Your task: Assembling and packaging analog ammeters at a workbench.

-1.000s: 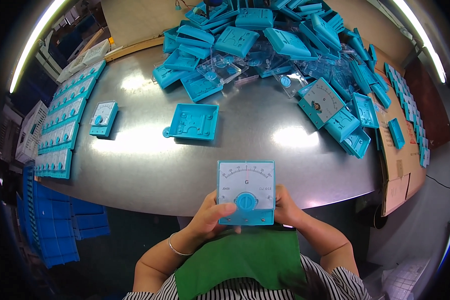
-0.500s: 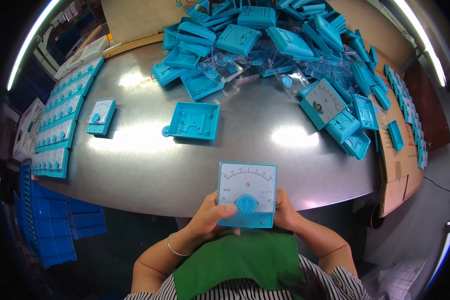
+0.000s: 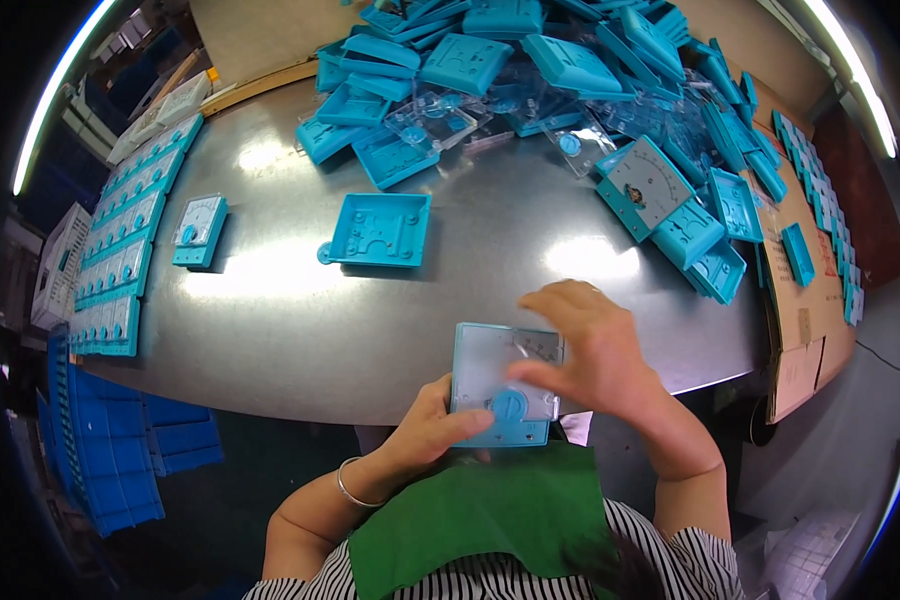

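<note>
A blue galvanometer [image 3: 478,372] with a clear front cover and a round blue knob is held over the table's near edge. My left hand [image 3: 428,428] grips it from its left side, thumb on the front beside the knob and fingers hidden underneath. Above its right half hovers my right hand [image 3: 602,350], thumb and fingers apart, with nothing visible between them. That hand covers part of the dial, and the rest of the face looks washed out by glare. An empty blue housing [image 3: 380,232] lies open side up farther off, left of centre.
Blue housings and clear covers form a heap [image 3: 465,62] at the back. One meter with a bare dial [image 3: 650,185] leans on housings at the right. A single finished-looking meter [image 3: 200,230] lies left, beside rows of meters [image 3: 120,262]. Cardboard [image 3: 795,330] borders the right edge.
My right hand has let go of the galvanometer's right side and risen over its face. The galvanometer, still in my left hand, has shifted slightly right and turned a little.
</note>
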`<state>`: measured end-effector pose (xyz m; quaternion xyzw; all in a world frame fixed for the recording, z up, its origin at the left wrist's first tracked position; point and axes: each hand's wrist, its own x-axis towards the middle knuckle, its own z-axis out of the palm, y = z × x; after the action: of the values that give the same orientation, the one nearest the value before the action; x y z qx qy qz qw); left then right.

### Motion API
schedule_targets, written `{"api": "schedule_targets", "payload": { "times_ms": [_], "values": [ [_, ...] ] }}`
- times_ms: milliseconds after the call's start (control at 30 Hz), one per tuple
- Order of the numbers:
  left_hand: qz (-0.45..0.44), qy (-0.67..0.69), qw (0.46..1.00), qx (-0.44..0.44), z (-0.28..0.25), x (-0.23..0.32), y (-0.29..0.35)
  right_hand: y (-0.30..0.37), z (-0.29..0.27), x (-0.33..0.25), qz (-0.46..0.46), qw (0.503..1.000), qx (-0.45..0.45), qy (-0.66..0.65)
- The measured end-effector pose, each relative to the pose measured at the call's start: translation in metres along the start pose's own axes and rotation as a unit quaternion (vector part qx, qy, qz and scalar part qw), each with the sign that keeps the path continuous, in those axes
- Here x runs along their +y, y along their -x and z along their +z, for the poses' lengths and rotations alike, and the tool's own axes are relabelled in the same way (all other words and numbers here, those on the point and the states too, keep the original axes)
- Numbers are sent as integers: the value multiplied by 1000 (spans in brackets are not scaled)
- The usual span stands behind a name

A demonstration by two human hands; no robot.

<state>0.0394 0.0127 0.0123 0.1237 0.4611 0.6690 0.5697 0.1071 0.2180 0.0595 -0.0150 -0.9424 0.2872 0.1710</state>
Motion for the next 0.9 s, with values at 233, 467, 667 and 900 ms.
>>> {"api": "schedule_targets", "payload": {
  "times_ms": [233,467,667,900],
  "values": [
    [-7,2,1000,-23,0,3,3,-7,15,31,52,994,90,-25],
    [34,34,999,-22,-16,5,1,39,14,15,217,847,-230,-427],
    [320,-82,938,104,-34,-7,-14,8,10,-15,50,985,-132,-97],
    [398,-20,903,158,-42,14,1,-31,53,-44,-170,973,-155,-22]
  ]
}}
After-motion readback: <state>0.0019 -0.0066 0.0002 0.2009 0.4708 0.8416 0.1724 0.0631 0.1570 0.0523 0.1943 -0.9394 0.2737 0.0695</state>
